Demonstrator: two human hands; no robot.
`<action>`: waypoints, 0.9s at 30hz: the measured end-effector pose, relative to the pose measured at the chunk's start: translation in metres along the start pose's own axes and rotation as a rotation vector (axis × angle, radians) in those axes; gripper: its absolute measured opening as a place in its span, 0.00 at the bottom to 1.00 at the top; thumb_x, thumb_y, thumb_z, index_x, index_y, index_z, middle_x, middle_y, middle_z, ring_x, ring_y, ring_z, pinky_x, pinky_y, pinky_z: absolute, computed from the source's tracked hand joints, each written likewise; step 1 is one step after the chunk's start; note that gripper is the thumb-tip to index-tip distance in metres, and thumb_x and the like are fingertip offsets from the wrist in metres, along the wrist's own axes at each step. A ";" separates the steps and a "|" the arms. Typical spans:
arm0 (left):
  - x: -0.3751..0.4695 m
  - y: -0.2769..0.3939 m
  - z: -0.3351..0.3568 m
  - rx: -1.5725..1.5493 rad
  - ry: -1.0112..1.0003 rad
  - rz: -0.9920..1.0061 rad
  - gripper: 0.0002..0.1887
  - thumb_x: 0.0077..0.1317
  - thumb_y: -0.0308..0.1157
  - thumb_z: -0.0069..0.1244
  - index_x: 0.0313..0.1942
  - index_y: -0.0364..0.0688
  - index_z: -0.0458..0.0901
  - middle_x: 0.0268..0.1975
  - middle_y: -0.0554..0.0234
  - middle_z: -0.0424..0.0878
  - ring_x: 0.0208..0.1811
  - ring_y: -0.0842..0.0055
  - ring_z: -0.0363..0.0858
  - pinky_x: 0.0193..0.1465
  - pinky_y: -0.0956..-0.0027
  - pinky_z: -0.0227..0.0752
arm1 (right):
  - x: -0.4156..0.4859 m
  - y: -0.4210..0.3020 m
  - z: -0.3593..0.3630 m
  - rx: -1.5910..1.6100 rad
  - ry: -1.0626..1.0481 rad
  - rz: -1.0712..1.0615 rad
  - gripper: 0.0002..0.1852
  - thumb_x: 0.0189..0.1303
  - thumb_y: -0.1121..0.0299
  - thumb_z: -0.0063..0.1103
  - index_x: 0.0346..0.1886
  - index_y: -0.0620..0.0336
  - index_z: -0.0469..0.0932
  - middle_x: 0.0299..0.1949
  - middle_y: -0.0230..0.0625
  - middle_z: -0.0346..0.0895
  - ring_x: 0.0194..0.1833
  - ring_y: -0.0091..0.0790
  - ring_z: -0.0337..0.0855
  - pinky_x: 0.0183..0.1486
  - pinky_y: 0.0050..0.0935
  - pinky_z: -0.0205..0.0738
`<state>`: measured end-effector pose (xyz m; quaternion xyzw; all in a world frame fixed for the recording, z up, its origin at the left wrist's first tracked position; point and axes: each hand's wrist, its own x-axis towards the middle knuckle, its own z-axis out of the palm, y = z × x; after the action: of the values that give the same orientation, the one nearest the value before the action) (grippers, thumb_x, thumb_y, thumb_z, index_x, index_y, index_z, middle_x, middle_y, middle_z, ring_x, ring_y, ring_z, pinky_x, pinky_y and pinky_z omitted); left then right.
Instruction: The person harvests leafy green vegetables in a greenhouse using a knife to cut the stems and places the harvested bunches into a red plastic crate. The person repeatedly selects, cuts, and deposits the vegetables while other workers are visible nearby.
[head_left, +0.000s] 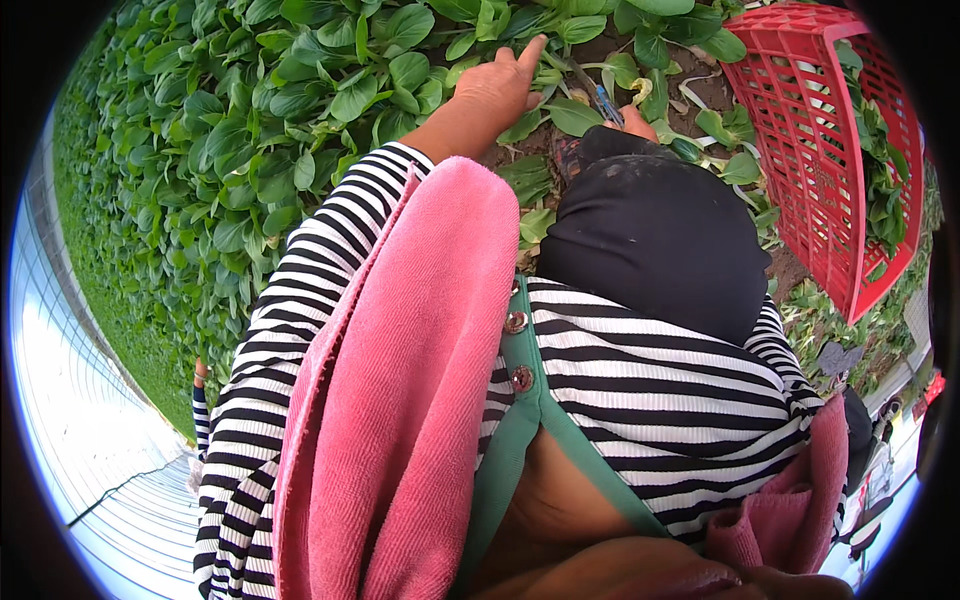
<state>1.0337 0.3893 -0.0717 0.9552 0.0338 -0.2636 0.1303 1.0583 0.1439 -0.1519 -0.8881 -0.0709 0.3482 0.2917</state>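
Observation:
My left hand reaches into a bed of leafy greens that look like bok choy. Its thumb and index finger are spread beside the pale stems of one plant, and I see nothing held in it. My right hand, partly hidden behind my dark-clad knee, grips a blue-handled cutting tool, probably a knife. The tool's narrow, soiled blade slants up and left to the plant's base, among leaves. Loose leaves and yellowed ones lie on the soil between the two hands.
A red plastic crate stands tilted at the right, with cut greens inside. Trimmed leaves litter the ground below it. A pink towel hangs down over my chest. Another person's arm shows at the far left.

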 end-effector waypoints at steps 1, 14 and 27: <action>0.004 0.002 -0.001 0.035 -0.028 0.001 0.40 0.63 0.47 0.54 0.71 0.54 0.49 0.55 0.43 0.73 0.47 0.50 0.81 0.47 0.54 0.78 | -0.001 0.004 0.002 0.024 0.008 -0.002 0.20 0.65 0.54 0.56 0.44 0.61 0.66 0.31 0.50 0.75 0.35 0.53 0.79 0.39 0.46 0.67; 0.036 -0.013 0.023 -0.018 -0.189 -0.120 0.17 0.66 0.34 0.43 0.53 0.44 0.80 0.55 0.54 0.81 0.55 0.58 0.80 0.56 0.58 0.74 | 0.044 0.019 0.026 0.164 -0.071 -0.117 0.23 0.59 0.51 0.61 0.34 0.63 0.68 0.23 0.46 0.68 0.27 0.48 0.72 0.35 0.43 0.66; -0.084 -0.074 0.059 -0.665 0.130 -0.209 0.20 0.66 0.40 0.54 0.53 0.37 0.78 0.43 0.45 0.84 0.45 0.60 0.83 0.52 0.65 0.72 | 0.002 0.008 0.000 0.413 -0.163 -0.138 0.15 0.58 0.64 0.66 0.39 0.63 0.72 0.30 0.39 0.77 0.29 0.34 0.77 0.34 0.32 0.71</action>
<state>0.9223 0.4453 -0.0940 0.8666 0.2238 -0.1887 0.4041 1.0592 0.1381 -0.1583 -0.7716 -0.0821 0.4049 0.4837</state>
